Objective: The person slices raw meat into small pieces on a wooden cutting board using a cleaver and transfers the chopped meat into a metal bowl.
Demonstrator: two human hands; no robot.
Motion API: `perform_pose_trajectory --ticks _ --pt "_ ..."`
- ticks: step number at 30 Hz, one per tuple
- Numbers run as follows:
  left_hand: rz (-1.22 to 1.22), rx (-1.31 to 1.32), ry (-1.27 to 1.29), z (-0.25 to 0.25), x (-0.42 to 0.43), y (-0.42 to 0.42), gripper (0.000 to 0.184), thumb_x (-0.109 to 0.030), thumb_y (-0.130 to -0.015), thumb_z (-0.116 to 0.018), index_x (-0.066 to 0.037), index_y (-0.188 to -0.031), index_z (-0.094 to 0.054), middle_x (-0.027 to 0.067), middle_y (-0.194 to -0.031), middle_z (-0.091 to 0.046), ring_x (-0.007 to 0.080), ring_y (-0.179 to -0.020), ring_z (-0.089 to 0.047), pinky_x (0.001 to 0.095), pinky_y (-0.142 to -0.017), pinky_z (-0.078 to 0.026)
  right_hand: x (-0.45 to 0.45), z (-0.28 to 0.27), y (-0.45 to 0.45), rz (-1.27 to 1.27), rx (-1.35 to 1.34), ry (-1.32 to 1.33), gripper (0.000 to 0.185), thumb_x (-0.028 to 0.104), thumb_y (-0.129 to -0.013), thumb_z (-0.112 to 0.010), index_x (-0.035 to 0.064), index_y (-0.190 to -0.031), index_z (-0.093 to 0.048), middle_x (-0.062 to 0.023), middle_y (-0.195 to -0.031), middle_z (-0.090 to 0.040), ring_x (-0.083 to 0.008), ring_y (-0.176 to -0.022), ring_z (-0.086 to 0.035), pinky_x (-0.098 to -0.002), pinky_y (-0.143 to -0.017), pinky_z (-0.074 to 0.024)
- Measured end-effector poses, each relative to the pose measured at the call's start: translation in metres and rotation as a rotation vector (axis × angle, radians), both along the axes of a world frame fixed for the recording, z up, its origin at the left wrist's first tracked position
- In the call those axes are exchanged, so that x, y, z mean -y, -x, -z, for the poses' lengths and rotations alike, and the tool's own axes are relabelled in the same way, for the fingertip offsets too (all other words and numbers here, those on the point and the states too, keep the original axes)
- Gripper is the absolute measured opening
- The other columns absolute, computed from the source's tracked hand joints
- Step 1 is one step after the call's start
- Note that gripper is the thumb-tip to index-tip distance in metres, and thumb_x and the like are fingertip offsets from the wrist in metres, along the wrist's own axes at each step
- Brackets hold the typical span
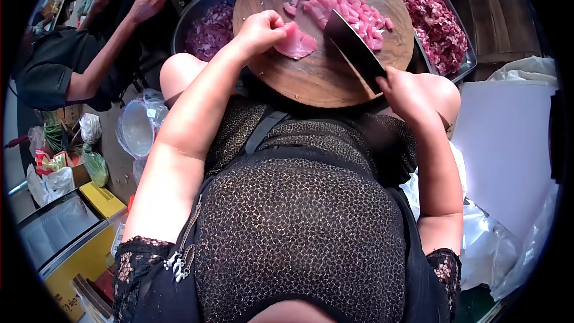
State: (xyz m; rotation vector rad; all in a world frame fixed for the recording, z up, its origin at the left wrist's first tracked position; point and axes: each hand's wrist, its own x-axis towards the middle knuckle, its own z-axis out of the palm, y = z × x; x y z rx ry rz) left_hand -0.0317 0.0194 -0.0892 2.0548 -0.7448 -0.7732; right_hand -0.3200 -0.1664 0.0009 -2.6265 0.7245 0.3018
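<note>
On the round wooden chopping board lies a pile of cut pink meat pieces, with a few smaller bits to its left. My left hand is closed, its thumb and fingers pinching the edge of a flat slice of raw meat above the board's left side. My right hand grips a cleaver by its handle end. The dark blade slants up and left across the board, its tip beside the meat pile. The handle itself is mostly hidden by my fingers.
A metal bowl of meat stands left of the board, a metal tray of chopped meat to its right. Another person's arm reaches in at upper left. Plastic bags and a pale flat panel lie at right.
</note>
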Motion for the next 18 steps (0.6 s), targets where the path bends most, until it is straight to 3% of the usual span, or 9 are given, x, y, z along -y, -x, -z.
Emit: perform_pose_trajectory --ticks 2,4,6,8,10,11,12,15,18 --pt "0.069 -0.024 0.156 -0.024 0.010 0.003 0.014 -0.013 -0.077 -0.071 -0.004 -0.085 -0.063 0.0007 -0.078 -0.065 0.0082 -0.074 -0.060 0.0251 -0.069 -0.051 0.004 0.021 0.001 -0.016 0.112 -0.071 0.024 0.020 -0.095 -0.055 -0.0021 -0.090 -0.063 -0.0255 -0.082 -0.067 -0.0438 -0.083 -0.065 -0.0518 -0.076 -0.0499" --pt "0.195 0.013 0.239 -0.064 0.014 0.013 0.012 -0.001 -0.084 -0.067 -0.006 -0.089 -0.058 -0.0025 -0.089 -0.062 0.0044 -0.080 -0.056 0.0206 -0.072 -0.049 0.005 0.026 0.004 -0.029 0.126 -0.073 0.023 0.020 -0.095 -0.055 -0.0022 -0.092 -0.062 -0.0260 -0.082 -0.067 -0.0443 -0.084 -0.065 -0.0523 -0.076 -0.0495" --pt "0.269 0.039 0.265 -0.093 0.014 0.024 0.010 0.003 -0.083 -0.065 -0.005 -0.087 -0.058 -0.0021 -0.089 -0.062 0.0040 -0.084 -0.055 0.0215 -0.075 -0.049 0.007 0.031 0.007 -0.014 0.134 -0.095 0.024 0.020 -0.095 -0.055 -0.0024 -0.091 -0.062 -0.0262 -0.082 -0.066 -0.0443 -0.084 -0.065 -0.0523 -0.076 -0.0496" --pt "0.414 0.258 0.338 -0.099 0.007 0.035 0.012 0.004 -0.080 -0.065 -0.005 -0.080 -0.057 0.0022 -0.089 -0.065 0.0111 -0.083 -0.061 0.0257 -0.074 -0.051 0.010 0.035 0.010 -0.018 0.136 -0.104 0.024 0.020 -0.095 -0.055 -0.0026 -0.092 -0.062 -0.0264 -0.082 -0.066 -0.0445 -0.084 -0.065 -0.0521 -0.075 -0.0496" --pt "0.660 0.787 0.342 -0.083 -0.001 0.040 0.013 0.002 -0.076 -0.067 -0.006 -0.075 -0.056 0.0064 -0.088 -0.065 0.0234 -0.083 -0.064 0.0321 -0.075 -0.052 0.012 0.036 0.011 -0.021 0.141 -0.110 0.025 0.021 -0.095 -0.055 -0.0029 -0.092 -0.063 -0.0266 -0.082 -0.066 -0.0446 -0.083 -0.065 -0.0520 -0.075 -0.0496" --pt "0.734 0.760 0.259 -0.073 -0.011 0.045 0.013 -0.003 -0.074 -0.067 -0.007 -0.073 -0.055 0.0085 -0.085 -0.063 0.0309 -0.086 -0.063 0.0372 -0.076 -0.052 0.011 0.035 0.012 0.010 0.150 -0.127 0.025 0.021 -0.095 -0.056 -0.0031 -0.093 -0.063 -0.0265 -0.082 -0.066 -0.0446 -0.083 -0.065 -0.0518 -0.075 -0.0495" --pt "0.763 0.735 0.100 -0.044 -0.021 0.044 0.008 -0.004 -0.074 -0.065 -0.007 -0.075 -0.057 0.0078 -0.082 -0.061 0.0305 -0.087 -0.063 0.0373 -0.078 -0.052 0.010 0.034 0.013 0.040 0.156 -0.147 0.025 0.021 -0.095 -0.057 -0.0033 -0.093 -0.063 -0.0264 -0.082 -0.066 -0.0447 -0.083 -0.064 -0.0516 -0.074 -0.0495" --pt "0.814 0.727 0.137 -0.010 -0.047 0.049 0.005 -0.005 -0.075 -0.063 -0.007 -0.077 -0.060 0.0101 -0.092 -0.062 0.0317 -0.094 -0.062 0.0383 -0.083 -0.051 0.003 0.018 0.019 0.101 0.155 -0.237 0.025 0.023 -0.095 -0.058 -0.0019 -0.096 -0.064 -0.0256 -0.082 -0.066 -0.0440 -0.082 -0.065 -0.0503 -0.073 -0.0499" --pt "0.575 0.546 0.054 -0.013 -0.049 0.070 0.009 -0.007 -0.077 -0.065 -0.006 -0.086 -0.065 0.0122 -0.105 -0.063 0.0332 -0.103 -0.060 0.0392 -0.090 -0.050 -0.009 0.011 0.017 0.084 0.245 -0.166 0.025 0.025 -0.095 -0.058 0.0002 -0.098 -0.064 -0.0246 -0.082 -0.066 -0.0430 -0.081 -0.065 -0.0495 -0.071 -0.0500"
